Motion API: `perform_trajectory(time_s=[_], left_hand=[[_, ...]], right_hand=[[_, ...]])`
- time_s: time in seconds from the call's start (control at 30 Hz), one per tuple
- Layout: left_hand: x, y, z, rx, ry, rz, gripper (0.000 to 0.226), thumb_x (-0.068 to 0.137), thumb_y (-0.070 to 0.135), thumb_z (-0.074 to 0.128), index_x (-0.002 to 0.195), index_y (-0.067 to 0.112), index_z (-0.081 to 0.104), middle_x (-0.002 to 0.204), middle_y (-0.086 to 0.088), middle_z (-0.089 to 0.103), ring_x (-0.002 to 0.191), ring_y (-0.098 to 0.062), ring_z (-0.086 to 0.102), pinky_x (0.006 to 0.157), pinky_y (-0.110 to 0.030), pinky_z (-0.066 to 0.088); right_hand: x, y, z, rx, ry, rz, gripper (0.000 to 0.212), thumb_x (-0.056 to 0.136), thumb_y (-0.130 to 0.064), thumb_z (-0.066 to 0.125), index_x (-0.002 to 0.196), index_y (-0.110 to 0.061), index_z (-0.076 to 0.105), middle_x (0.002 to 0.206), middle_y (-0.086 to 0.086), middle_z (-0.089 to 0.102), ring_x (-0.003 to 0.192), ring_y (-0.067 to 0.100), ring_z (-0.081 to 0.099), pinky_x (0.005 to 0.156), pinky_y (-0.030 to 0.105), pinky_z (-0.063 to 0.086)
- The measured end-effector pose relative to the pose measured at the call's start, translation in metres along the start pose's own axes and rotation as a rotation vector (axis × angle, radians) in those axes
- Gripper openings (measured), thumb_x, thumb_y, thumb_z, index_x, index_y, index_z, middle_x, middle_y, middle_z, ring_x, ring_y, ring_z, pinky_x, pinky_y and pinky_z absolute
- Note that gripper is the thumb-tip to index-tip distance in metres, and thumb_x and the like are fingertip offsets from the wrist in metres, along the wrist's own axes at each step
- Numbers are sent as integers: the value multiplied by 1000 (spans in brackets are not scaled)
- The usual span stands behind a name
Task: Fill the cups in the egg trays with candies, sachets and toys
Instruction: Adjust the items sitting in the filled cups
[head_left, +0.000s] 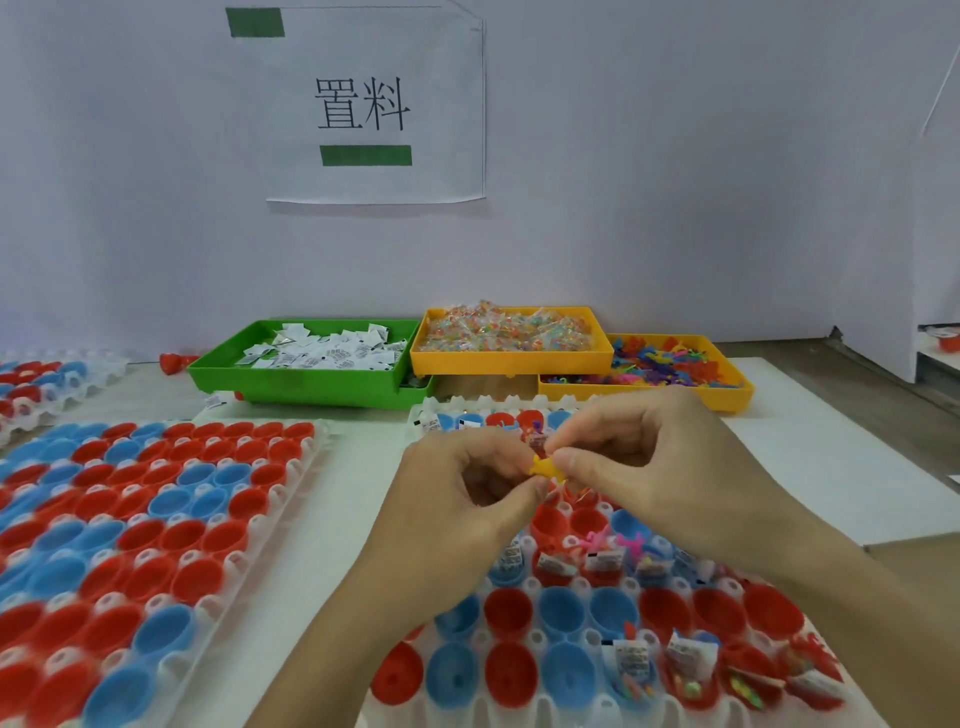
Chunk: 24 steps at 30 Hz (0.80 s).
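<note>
Hands: your left hand (467, 486) and right hand (639, 457) pinch one yellow toy (544, 467) between fingertips, above the right egg tray (519, 699)
Risk: tangled toys may part suddenly; one could drop into an already filled cup or between cups
Supply: toy bin (737, 397) behind

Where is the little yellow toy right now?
The yellow toy is mid-frame in the head view, pinched between the left hand and right hand, above the right egg tray.

Pale wall (675, 182) bears a taped paper sign (374, 104).
</note>
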<state>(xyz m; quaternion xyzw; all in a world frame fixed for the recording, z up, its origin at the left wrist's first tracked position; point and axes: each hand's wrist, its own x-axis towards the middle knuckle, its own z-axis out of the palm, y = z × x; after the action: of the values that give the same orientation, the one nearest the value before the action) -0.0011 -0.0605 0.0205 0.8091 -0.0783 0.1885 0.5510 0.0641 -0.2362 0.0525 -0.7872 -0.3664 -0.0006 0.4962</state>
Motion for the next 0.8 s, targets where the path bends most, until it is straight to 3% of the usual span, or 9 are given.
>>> perform_trajectory(time_s=[0.13,0.3,0.5,0.57,0.63,0.67,0.8], left_hand=[[0,2,-4,10,-106,-2,9,86,12,74,87,22,76,79,-1,73,76,-20,70,73,-42,60],[1,3,-15,24,-158,11,8,87,18,71,85,24,77,77,1,73,73,-20,69,71,-41,59],[-1,6,-27,118,-237,46,12,87,24,68,82,27,79,72,6,71,57,-2,55,57,-10,40],[0,7,-30,71,-120,55,16,86,25,63,80,26,78,72,2,72,54,-13,54,53,-21,41],[1,8,-28,49,-23,58,19,85,25,60,80,22,77,75,-1,73,68,-39,59,57,-45,49],[1,9,-26,53,2,59,19,85,25,59,79,21,77,76,-2,73,72,-44,59,61,-53,49],[0,11,-23,81,25,51,20,85,25,58,80,21,77,77,0,73,75,-47,59,66,-60,48]], right_hand=[[-1,1,-7,-64,-75,-10,10,84,-14,76,85,-24,78,80,-11,76,74,5,73,72,19,58],[-4,-3,-12,-82,-131,-51,10,84,-16,76,81,-26,78,77,-8,75,70,8,72,67,20,58],[-7,-9,-13,-85,-302,-30,6,84,-18,78,84,-23,78,79,-8,76,71,8,72,66,17,56],[-10,-10,-14,-115,-396,-14,7,85,-20,77,84,-27,78,78,-13,75,72,7,72,66,17,55],[-12,-11,-11,-155,-456,-18,8,86,-24,76,84,-32,76,78,-19,73,73,6,71,69,22,56],[-12,-11,-10,-148,-458,-22,11,86,-24,76,82,-34,75,77,-19,73,73,6,71,70,24,57],[-13,-15,-9,-101,-464,-32,18,86,-23,77,76,-37,73,75,-14,73,68,8,70,70,27,60]])
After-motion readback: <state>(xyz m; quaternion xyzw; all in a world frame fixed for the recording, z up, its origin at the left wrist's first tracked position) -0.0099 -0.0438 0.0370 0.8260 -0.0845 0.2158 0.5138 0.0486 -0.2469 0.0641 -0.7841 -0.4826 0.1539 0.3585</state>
